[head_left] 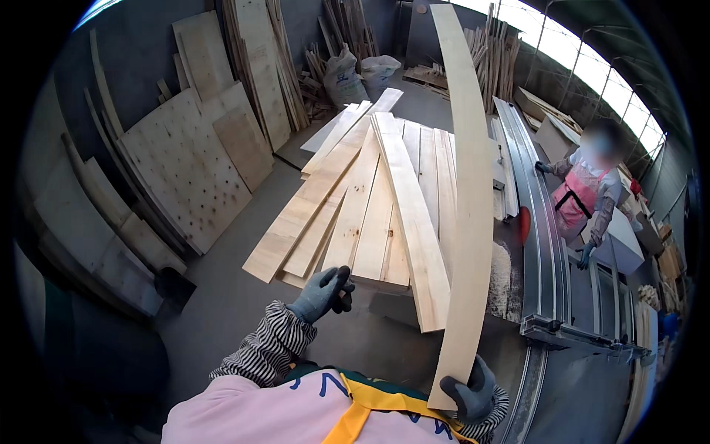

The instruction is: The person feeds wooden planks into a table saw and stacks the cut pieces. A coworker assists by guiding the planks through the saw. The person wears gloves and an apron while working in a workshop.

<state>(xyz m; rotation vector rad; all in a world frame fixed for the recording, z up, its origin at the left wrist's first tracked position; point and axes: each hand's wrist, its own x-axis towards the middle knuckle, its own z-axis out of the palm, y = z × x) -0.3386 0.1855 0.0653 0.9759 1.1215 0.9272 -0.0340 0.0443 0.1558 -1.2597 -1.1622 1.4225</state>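
Note:
My right hand (473, 390), in a grey-blue glove, grips the near end of a long pale wooden board (464, 192). The board stretches away from me, well above the floor, and its far end reaches the top of the view. My left hand (323, 292), gloved the same, is beside the near ends of a pile of planks (355, 214). Its fingers are loosely bent and apart, with nothing seen in them. One narrow plank (411, 214) lies slantwise on top of the pile. What supports the planks is mostly hidden.
A long metal machine table (543, 222) with rails runs along the right, a co-worker (584, 189) in a pink apron behind it. Sawdust (501, 285) lies beside it. Large wooden panels (185, 166) lean at the left. White sacks (345, 78) stand at the back.

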